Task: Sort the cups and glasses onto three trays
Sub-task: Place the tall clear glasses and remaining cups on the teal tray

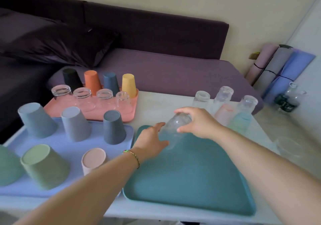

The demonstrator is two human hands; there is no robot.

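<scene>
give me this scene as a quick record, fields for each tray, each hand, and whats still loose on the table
pink tray: four coloured cups, four clear glasses, all upside down
blue tray: larger pastel cups, upside down
teal tray: only the held glass, tilted over its far left corner
right hand: grips the held glass by its base
left hand: fingers straight, touching the glass's side
loose on table: three tall clear glasses, pink cup, mint cup, far right

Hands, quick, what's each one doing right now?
Left hand: open, fingers against the tilted clear glass tumbler.
Right hand: gripping that tumbler's base.
</scene>
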